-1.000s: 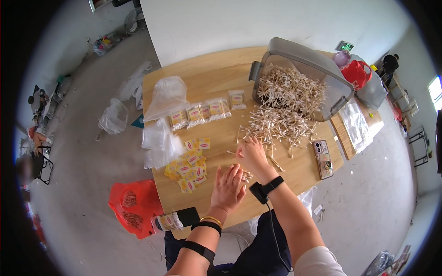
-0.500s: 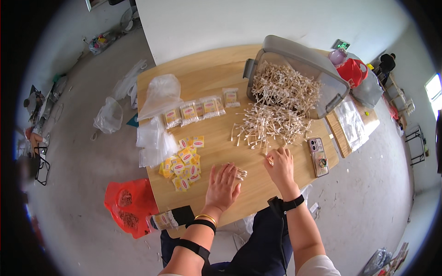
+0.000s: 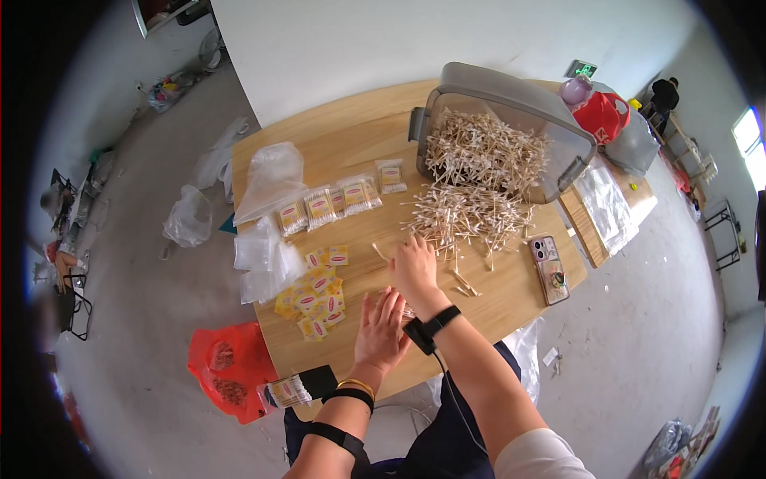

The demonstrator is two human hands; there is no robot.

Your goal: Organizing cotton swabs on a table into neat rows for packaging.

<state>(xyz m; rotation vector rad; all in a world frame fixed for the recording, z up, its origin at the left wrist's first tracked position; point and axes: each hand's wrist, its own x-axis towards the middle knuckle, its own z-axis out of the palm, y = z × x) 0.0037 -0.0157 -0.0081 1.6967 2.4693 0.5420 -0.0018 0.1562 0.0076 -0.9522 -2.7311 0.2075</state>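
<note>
My right grip (image 3: 413,265) pinched at least one swab (image 3: 381,252) over the worktop (image 3: 343,120). My left grip (image 3: 381,331) lay over a few swabs (image 3: 408,311); couldn't tell if clenched. Beyond: one tipped bin (image 3: 515,89), swab pile (image 3: 483,152) uncountable; five or six bagged packs (image 3: 321,207); overlapping yellow cards (image 3: 317,302), no count; one phone (image 3: 547,262).

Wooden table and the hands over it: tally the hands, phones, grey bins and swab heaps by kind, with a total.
Hands: 2 (left hand, right hand)
Phone: 1
Grey bin: 1
Swab heap, spilling from the bin: 1, its swabs too many to count
Total: 5
</note>
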